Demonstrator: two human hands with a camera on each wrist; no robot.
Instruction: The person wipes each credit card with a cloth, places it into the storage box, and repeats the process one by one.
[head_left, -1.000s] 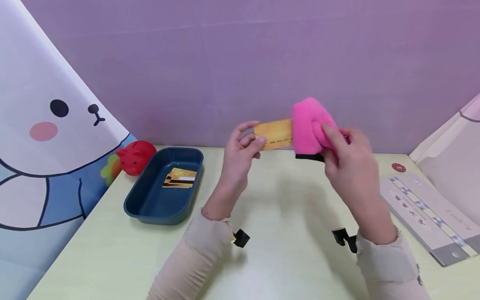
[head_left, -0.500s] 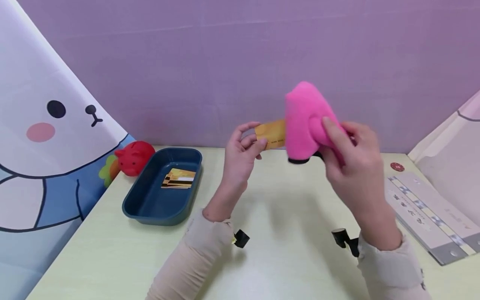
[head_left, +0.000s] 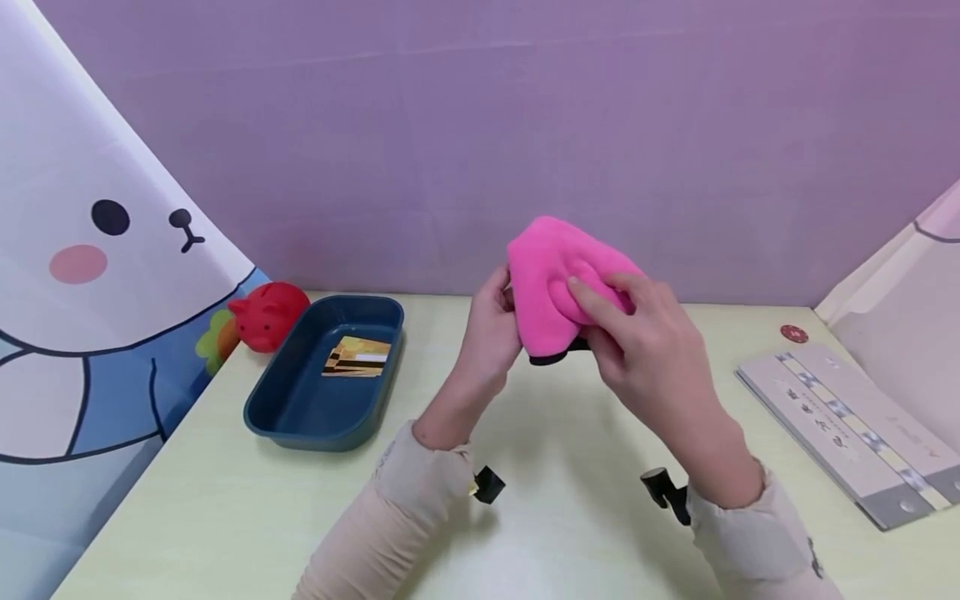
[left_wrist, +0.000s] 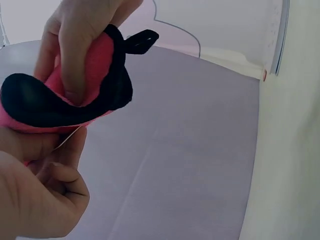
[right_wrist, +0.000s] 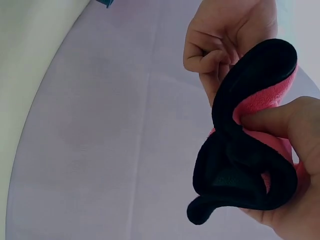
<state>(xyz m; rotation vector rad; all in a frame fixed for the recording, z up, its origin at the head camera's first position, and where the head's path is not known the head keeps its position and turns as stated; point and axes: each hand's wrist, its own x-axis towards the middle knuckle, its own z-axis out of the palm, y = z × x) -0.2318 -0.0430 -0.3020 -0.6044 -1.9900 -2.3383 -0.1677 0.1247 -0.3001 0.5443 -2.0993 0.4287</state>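
My right hand (head_left: 652, 346) grips a bunched pink plush cloth (head_left: 536, 283) with thumb and fingers. Black edging and a small black loop (left_wrist: 142, 42) show on the cloth in the left wrist view. Just left of it, my left hand (head_left: 487, 329) has its fingers partly behind the cloth in the head view. In the left wrist view a thin card edge (left_wrist: 69, 139) shows between the left thumb and fingers, right against the cloth. The card's face is hidden behind the cloth in the head view.
A dark blue tray (head_left: 285, 421) with several gold cards (head_left: 358, 357) in it stands at left. Behind it sits a red piggy bank (head_left: 272, 317). At right lie a grey folder or box (head_left: 840, 417) and a red chip (head_left: 794, 333). A purple backdrop (head_left: 480, 150) rises behind the table.
The right hand has moved left and down with the pink cloth, up to the left hand. The gold card's face, visible before, is covered by the cloth. The left hand has shifted slightly right.
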